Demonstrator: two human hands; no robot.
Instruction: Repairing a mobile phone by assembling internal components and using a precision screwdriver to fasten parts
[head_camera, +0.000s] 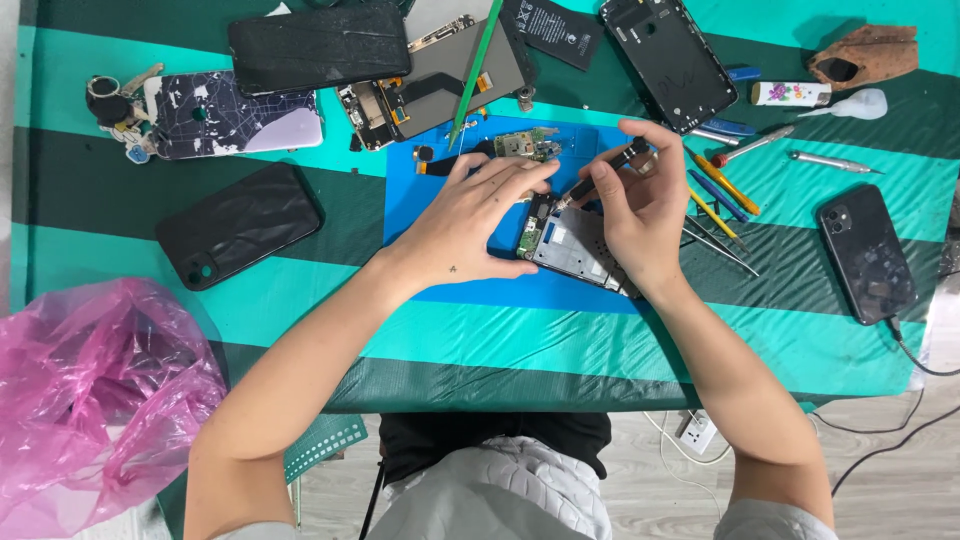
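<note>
pinching a small dark screwdriver (600, 172) between thumb and fingers, my right hand (645, 205) angles its tip down onto the opened phone frame (570, 245) on the blue mat (420, 190). my left hand (465, 225) lies flat, fingers spread, fingertips touching the frame's top edge. a green circuit board (525, 145) sits just beyond, tweezers (720, 240) to the right, on the striped green table cover (600, 340).

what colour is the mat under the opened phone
Blue. The mat lies under the opened phone on the green striped tablecloth, clearest in the head view.
</note>
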